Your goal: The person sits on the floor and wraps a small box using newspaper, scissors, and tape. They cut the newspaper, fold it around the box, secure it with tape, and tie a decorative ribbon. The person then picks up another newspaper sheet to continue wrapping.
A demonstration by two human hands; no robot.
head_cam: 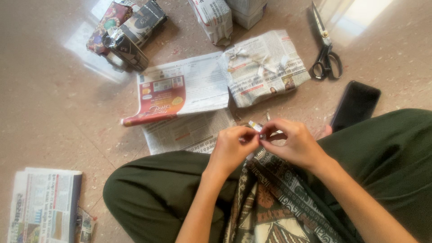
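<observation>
My left hand (pixel 233 146) and my right hand (pixel 292 143) meet over my lap, fingertips pinched together on a small pale strip (pixel 255 127) that looks like tape or paper. Both hands hover above my crossed legs in dark green trousers (pixel 153 189) and a patterned cloth (pixel 274 202). Just beyond my hands lie flat newspaper sheets (pixel 184 90) on the floor, and a parcel wrapped in newspaper (pixel 263 67) rests past them.
Black scissors (pixel 326 54) lie at the upper right, a dark phone (pixel 355 104) beside my right knee. More wrapped parcels (pixel 211 18) and colourful packages (pixel 126 31) sit at the top. A folded newspaper stack (pixel 42 204) lies at the lower left.
</observation>
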